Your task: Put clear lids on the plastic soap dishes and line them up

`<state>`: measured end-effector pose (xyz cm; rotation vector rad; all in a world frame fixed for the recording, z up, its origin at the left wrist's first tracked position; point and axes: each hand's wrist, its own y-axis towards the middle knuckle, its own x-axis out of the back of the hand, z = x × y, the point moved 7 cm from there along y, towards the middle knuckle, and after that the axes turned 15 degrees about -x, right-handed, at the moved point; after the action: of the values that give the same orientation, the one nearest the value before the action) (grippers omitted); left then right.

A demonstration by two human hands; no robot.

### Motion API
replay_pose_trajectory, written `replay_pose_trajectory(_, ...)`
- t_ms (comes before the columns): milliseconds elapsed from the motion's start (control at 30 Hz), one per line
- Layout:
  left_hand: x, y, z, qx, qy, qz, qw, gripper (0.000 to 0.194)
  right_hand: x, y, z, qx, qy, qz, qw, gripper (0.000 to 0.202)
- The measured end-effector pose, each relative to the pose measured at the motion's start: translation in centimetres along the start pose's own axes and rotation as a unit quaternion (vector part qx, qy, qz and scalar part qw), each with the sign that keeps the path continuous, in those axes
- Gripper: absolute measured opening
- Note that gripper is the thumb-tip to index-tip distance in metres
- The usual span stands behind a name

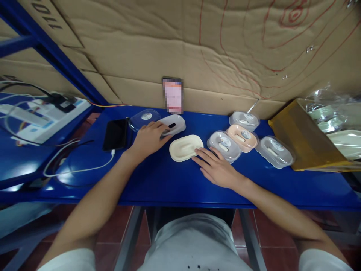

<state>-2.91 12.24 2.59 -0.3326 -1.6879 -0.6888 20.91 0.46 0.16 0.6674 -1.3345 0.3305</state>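
Note:
My left hand (149, 138) is closed over the near-left end of a grey oval soap dish part (177, 122) with a dark slot in its middle. The thumb lies along the near side and the other fingers over the top; part of the piece is hidden beneath them. A cream oval dish piece (184, 148) with a raised middle lies flat on the table between my hands. At its right end, the outstretched fingers of my right hand (217, 167) rest on or just over the rim. Beyond my left fingers sits a clear lid (145, 117) with a round sticker.
Several lidded boxes, including a grey one (224, 146) and a peach one (242, 138), stand right. A carton (299, 139) of wrapped pieces is far right. A phone (173, 96) leans on the cardboard; another phone (115, 134) with a white cable lies left, near a power strip (53, 122).

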Motion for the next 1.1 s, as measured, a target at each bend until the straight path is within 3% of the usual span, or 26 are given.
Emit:
replay_pose_trajectory(100, 1.3, 0.0, 0.3, 0.006, -0.037, -0.048, 0.998, 0.031, 0.1, 0.2, 0.0, 0.003, -0.001, 0.0, 1.0, 0.051)
replay_pose_trajectory(267, 1.7, 0.1, -1.3, -0.041, -0.096, -0.055, 0.993, 0.029, 0.2, 0.1, 0.5, 0.038, 0.0, -0.008, 0.999, 0.045)
replay_pose_trajectory(433, 1.9, -0.4, -5.4, -0.197, -0.139, -0.065, 0.968, 0.033, 1.2, 0.0, 0.3, 0.029, 0.027, -0.08, 0.996, 0.04)
replay_pose_trajectory(500, 1.8, -0.8, -7.1, -0.255, -0.12, -0.045, 0.958, 0.029, 1.8, 0.1, 0.1, 0.018, 0.039, -0.11, 0.993, 0.04)
replay_pose_trajectory(600, 1.0, -1.4, -9.0, -0.306, -0.089, 0.011, 0.948, 0.02, 1.7, 0.3, -0.2, 0.007, 0.02, -0.107, 0.994, 0.042)
replay_pose_trajectory(700, 0.3, -1.8, -10.2, -0.326, -0.069, 0.046, 0.942, 0.02, 1.1, 0.3, -0.3, 0.005, 0.001, -0.091, 0.996, 0.04)
replay_pose_trajectory(867, 0.1, -2.3, -11.4, -0.355, -0.041, 0.041, 0.933, 0.023, 0.7, 0.1, -0.3, 0.019, -0.007, -0.081, 0.996, 0.038)
replay_pose_trajectory(1100, 0.7, -1.7, -10.0, -0.32, -0.082, 0.042, 0.943, 0.023, 0.8, 0.1, -0.1, 0.032, -0.021, -0.087, 0.995, 0.033)
